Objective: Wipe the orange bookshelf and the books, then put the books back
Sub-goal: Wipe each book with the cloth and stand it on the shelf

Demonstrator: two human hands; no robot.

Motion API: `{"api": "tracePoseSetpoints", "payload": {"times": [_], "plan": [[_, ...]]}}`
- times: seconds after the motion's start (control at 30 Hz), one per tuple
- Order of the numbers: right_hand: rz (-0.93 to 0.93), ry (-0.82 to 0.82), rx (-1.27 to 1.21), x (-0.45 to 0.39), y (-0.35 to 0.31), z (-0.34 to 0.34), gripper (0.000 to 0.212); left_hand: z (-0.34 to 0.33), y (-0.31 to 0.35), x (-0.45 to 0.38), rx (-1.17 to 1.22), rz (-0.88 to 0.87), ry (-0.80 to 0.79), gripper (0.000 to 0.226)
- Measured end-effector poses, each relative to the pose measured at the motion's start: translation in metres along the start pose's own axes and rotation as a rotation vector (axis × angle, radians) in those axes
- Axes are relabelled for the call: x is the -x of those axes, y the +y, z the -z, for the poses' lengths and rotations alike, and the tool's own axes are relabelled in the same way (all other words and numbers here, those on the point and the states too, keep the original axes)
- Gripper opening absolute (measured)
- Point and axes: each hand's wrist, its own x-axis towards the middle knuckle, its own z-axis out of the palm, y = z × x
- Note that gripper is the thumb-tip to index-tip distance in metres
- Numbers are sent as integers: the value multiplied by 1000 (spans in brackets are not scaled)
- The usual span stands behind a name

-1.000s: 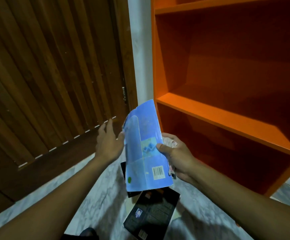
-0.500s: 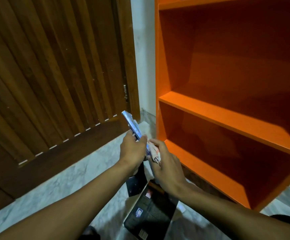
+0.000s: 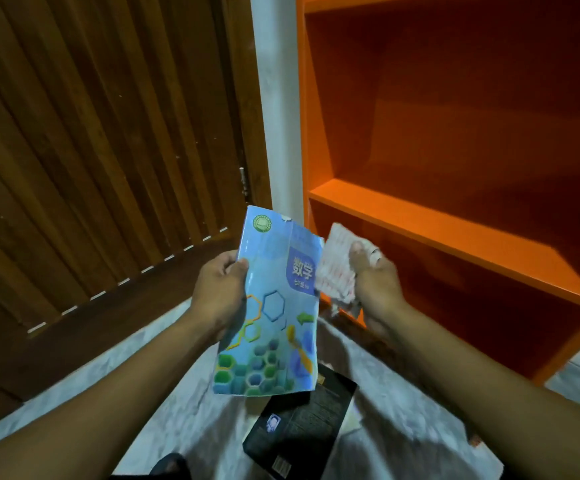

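Note:
A light blue book (image 3: 271,306) with hexagon patterns on its cover is held upright in front of me, front cover facing me. My left hand (image 3: 219,289) grips its left edge. My right hand (image 3: 375,282) is closed on a crumpled white cloth with red print (image 3: 337,268), which touches the book's right edge. The orange bookshelf (image 3: 447,233) stands to the right, and the shelves I can see hold nothing. A black book (image 3: 302,420) lies on the floor below the blue one.
A brown slatted wooden door (image 3: 101,150) fills the left side. A strip of white wall (image 3: 274,98) separates door and bookshelf. The floor (image 3: 177,410) is pale marble. Another pale book lies partly under the black one.
The blue book has been flipped from its back cover, through edge-on, to its front cover facing me. My right hand with the cloth moved off the book to its right edge.

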Motion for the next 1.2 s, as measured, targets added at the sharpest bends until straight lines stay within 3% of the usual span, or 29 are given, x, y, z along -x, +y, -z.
{"api": "tracePoseSetpoints", "payload": {"times": [0.13,0.23,0.47,0.7,0.9,1.03,1.1,1.2], "plan": [[406,38,213,-14,-18,12,24,7,9,2,-14,-53,-139,22],[554,-45,481,-14,-17,11,39,4,16,5,57,-37,-193,24],[397,-433,418,9,21,-5,49,-2,24,2,365,138,-136,29],[315,-692,496,47,43,-2,32,23,22,-14,487,292,65,32],[111,-932,809,50,32,8,12,40,16,-18,297,220,143,28],[17,-800,789,27,16,17,14,35,11,-11,141,199,45,24],[24,-612,711,18,3,18,22,30,10,-6,96,204,-41,24],[202,-282,530,10,-7,11,16,18,11,5,63,207,-146,25]]}}
